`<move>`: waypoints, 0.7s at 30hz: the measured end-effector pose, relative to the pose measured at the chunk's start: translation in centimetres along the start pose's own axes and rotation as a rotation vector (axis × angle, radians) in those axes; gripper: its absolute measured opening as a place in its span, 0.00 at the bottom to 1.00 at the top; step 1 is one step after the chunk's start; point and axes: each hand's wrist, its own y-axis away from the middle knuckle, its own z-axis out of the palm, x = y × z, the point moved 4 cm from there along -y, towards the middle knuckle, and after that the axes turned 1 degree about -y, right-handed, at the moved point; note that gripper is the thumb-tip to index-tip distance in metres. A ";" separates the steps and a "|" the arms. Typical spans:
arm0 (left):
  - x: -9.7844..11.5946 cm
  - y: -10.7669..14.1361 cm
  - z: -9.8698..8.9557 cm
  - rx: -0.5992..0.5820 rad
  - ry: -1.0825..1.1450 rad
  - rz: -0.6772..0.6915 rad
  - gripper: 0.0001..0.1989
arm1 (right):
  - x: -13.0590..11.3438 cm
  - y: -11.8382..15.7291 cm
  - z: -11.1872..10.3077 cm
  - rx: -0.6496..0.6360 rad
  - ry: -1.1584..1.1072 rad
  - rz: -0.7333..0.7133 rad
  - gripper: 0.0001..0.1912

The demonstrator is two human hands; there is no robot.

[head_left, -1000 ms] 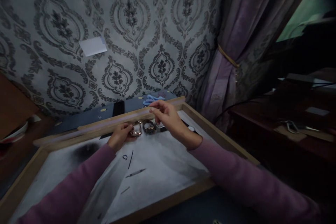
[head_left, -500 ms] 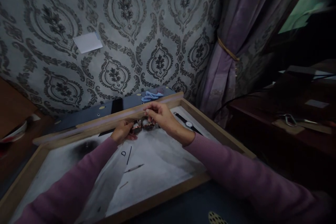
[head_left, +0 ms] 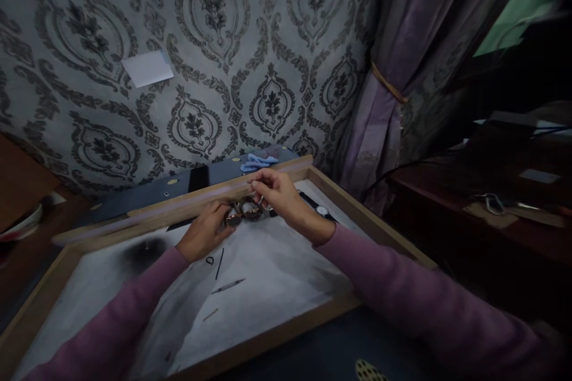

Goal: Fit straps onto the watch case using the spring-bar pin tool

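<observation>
Two watches with round dark faces stand side by side near the tray's back edge, the left watch (head_left: pixel 233 219) and the right watch (head_left: pixel 252 212). My left hand (head_left: pixel 206 229) is at the left watch, its fingers curved and apart, the fingertips by the watch's side. Just above and right of the right watch is my right hand (head_left: pixel 276 192), thumb and forefinger pinched together; what they hold is too small to make out. Right of it lies a watch with a white dial (head_left: pixel 322 211) and black strap, partly behind my right hand.
A wood-framed tray (head_left: pixel 286 319) holds a thin tool (head_left: pixel 228 286), a black stick (head_left: pixel 219 264), a small black loop (head_left: pixel 210 261) and a small thin piece (head_left: pixel 210 314). Behind it lie a blue cloth (head_left: pixel 258 162) and a black object (head_left: pixel 198 178). A curtain hangs right.
My left hand has shifted slightly left and its fingers have loosened from the left watch. My right hand has moved slightly right, still pinched.
</observation>
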 end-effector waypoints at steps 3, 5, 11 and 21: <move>-0.1 0.2 0.2 -0.002 -0.034 -0.033 0.14 | 0.1 -0.2 -0.4 0.025 0.002 -0.013 0.08; 0.1 0.5 -1.0 0.048 -0.036 -0.056 0.16 | 0.1 -0.4 -0.7 0.045 0.004 -0.026 0.09; 1.6 3.4 -7.8 0.220 0.009 -0.272 0.13 | 0.2 -0.3 -0.5 -0.001 -0.008 -0.039 0.10; -4.2 11.0 -7.3 0.159 -0.254 -0.506 0.12 | 1.7 6.6 7.1 -0.778 0.672 -0.315 0.08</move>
